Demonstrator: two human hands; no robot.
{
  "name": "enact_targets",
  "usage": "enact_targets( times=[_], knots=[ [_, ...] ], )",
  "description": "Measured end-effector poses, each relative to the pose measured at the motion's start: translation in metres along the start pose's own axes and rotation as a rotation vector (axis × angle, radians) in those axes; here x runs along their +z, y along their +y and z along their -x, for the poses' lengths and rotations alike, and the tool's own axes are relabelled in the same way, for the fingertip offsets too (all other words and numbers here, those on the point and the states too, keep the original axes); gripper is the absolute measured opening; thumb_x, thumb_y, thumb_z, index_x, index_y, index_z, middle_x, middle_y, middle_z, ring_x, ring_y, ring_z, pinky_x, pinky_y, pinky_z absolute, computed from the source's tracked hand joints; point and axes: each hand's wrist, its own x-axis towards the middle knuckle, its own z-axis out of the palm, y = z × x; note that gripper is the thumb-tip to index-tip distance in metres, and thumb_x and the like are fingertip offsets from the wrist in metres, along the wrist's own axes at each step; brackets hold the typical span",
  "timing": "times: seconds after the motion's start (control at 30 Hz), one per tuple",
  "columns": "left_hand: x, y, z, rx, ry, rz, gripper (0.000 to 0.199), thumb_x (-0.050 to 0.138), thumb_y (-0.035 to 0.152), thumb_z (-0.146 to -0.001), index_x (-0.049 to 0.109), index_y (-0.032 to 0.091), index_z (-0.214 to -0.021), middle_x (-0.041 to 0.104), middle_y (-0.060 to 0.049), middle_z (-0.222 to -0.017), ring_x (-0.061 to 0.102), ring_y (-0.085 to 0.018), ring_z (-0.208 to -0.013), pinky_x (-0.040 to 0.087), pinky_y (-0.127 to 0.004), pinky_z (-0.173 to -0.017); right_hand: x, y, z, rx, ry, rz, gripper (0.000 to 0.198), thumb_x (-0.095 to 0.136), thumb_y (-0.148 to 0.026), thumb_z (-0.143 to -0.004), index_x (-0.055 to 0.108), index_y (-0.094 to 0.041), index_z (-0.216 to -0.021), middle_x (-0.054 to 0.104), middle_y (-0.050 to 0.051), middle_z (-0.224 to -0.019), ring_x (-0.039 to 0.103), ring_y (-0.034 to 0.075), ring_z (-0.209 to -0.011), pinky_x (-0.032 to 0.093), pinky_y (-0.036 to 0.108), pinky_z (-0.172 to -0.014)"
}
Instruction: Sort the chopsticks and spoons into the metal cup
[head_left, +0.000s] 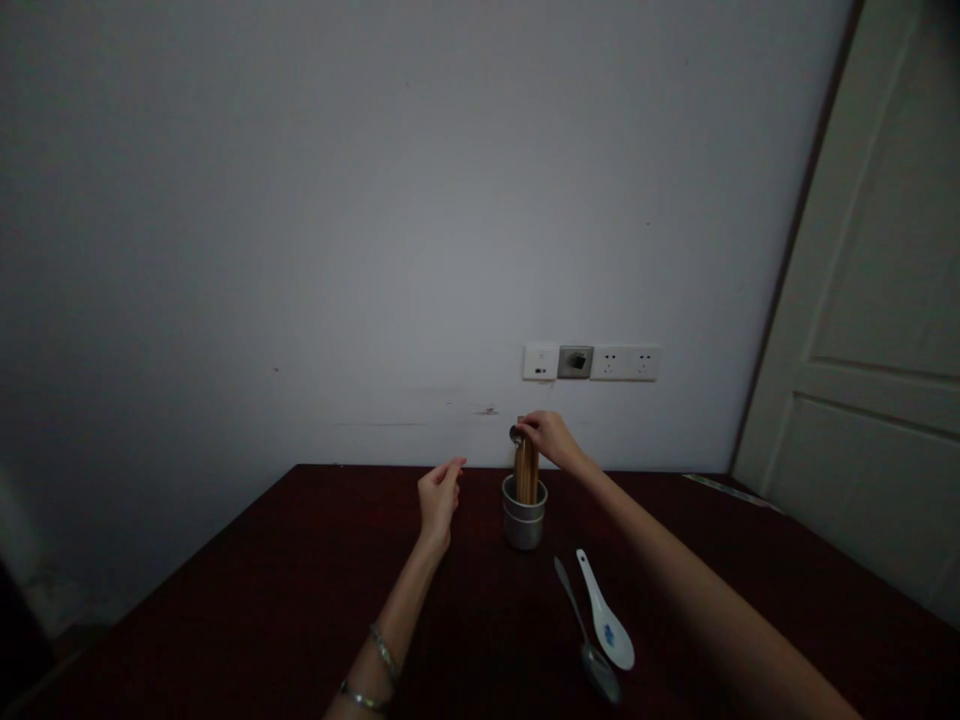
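A ribbed silver metal cup stands upright on the dark red table, with a bundle of wooden chopsticks rising out of it. My right hand reaches over from the right, its fingers closed around the chopsticks' upper ends. Beside those fingertips shows a small round shiny piece, perhaps a spoon's bowl; whether the hand grips it too is unclear. My left hand hovers left of the cup, thumb and fingers pressed together, with nothing visible in them. A white spoon with a blue mark and a metal spoon lie nearer me.
The table meets a pale wall bearing a row of sockets. At the back right lies a thin flat strip. A light panelled door borders the right side.
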Motion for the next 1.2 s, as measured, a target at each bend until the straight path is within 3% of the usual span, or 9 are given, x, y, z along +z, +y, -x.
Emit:
enact_targets(
  times=[0.33,0.87,1.2],
  knots=[
    [0.000,-0.001,0.000,-0.005,-0.005,-0.010,0.053,0.065,0.055,-0.055,0.063,0.008,-0.079,0.030,0.010,-0.042,0.021,-0.002,-0.035,0.012,-0.016,-0.033,0.021,0.006,0.014,0.026,-0.140,0.017,0.022,0.048,-0.023,-0.080,0.069,-0.015,-0.077,0.069,0.008,-0.077,0.061,0.016,-0.071,0.040,0.023,-0.064],
    [0.001,-0.006,0.002,-0.028,-0.035,-0.013,0.051,0.064,0.054,-0.055,0.063,0.008,-0.076,0.033,0.008,-0.042,0.022,-0.002,-0.035,0.012,-0.016,-0.034,0.014,-0.003,0.019,-0.006,-0.166,0.187,0.023,0.046,-0.024,-0.082,0.068,-0.016,-0.081,0.064,0.009,-0.082,0.058,0.017,-0.077,0.040,0.023,-0.069],
    [0.002,-0.009,0.004,-0.038,-0.047,-0.030,0.049,0.064,0.054,-0.055,0.063,0.008,-0.074,0.033,0.009,-0.041,0.022,-0.002,-0.034,0.012,-0.016,-0.034,0.012,-0.001,0.019,0.007,-0.159,0.140,0.021,0.047,-0.022,-0.082,0.066,-0.015,-0.084,0.064,0.008,-0.085,0.057,0.016,-0.079,0.039,0.023,-0.071]
  ],
)
